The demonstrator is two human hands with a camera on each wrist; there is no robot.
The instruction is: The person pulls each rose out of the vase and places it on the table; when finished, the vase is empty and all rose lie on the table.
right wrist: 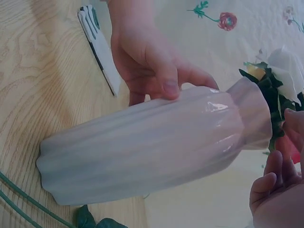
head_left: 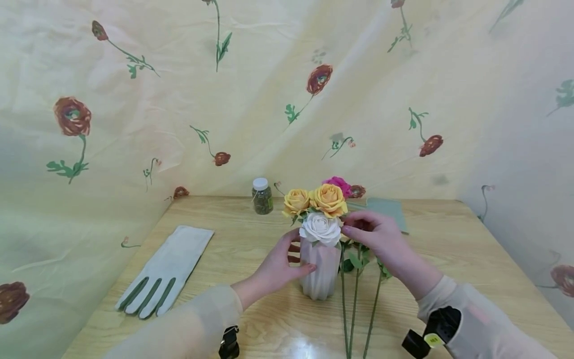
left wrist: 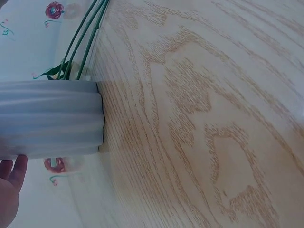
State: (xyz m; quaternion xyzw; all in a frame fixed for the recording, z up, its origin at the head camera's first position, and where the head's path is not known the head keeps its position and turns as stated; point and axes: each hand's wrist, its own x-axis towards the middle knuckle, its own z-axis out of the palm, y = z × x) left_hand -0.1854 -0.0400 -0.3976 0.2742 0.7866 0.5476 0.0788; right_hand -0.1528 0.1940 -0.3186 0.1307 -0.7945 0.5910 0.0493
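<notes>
A pale ribbed vase (head_left: pixel 320 269) stands upright on the table, filled with a white rose (head_left: pixel 320 228), two yellow roses (head_left: pixel 329 200) and a magenta flower (head_left: pixel 338 185). My left hand (head_left: pixel 282 259) holds the vase from its left side, thumb across the front; in the right wrist view the left hand (right wrist: pixel 147 61) grips it below the neck. At the right edge of the white rose, my right hand (head_left: pixel 381 237) pinches at the bloom with thumb and fingers. Leaves (right wrist: pixel 273 95) under the bloom partly hide the exact contact.
On the left lies a pair of white-and-green gloves (head_left: pixel 168 269). A jar with a white lid (head_left: pixel 262 197) stands behind the vase. Several green flower stems (head_left: pixel 354 299) lie right of it, their heads hidden by the right hand. A grey-green flat item (head_left: pixel 387 212) rests at the back.
</notes>
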